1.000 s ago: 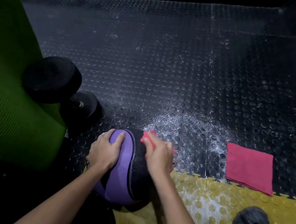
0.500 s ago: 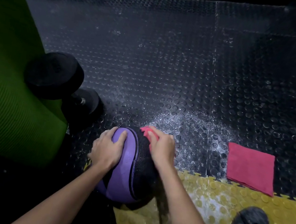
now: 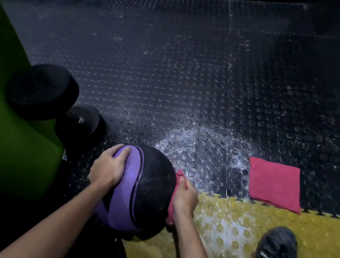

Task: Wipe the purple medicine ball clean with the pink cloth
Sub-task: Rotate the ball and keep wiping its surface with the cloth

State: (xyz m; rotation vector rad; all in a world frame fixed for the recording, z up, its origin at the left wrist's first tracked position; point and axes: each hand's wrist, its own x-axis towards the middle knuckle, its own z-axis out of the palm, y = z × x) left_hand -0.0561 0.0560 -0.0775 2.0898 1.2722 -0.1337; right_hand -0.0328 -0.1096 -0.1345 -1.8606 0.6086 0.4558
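The purple medicine ball (image 3: pixel 125 190) sits on the floor where the black studded matting (image 3: pixel 172 74) meets the yellow tiles (image 3: pixel 238 223). The left hand (image 3: pixel 107 168) steadies it, fingers curved over the purple panel. The right hand (image 3: pixel 185 197) is clamped on the pink cloth (image 3: pixel 180 173), pressing it against the ball's black right flank. Wiping looks to be under way; the next move probably calls for turning the ball so the cloth reaches the purple side
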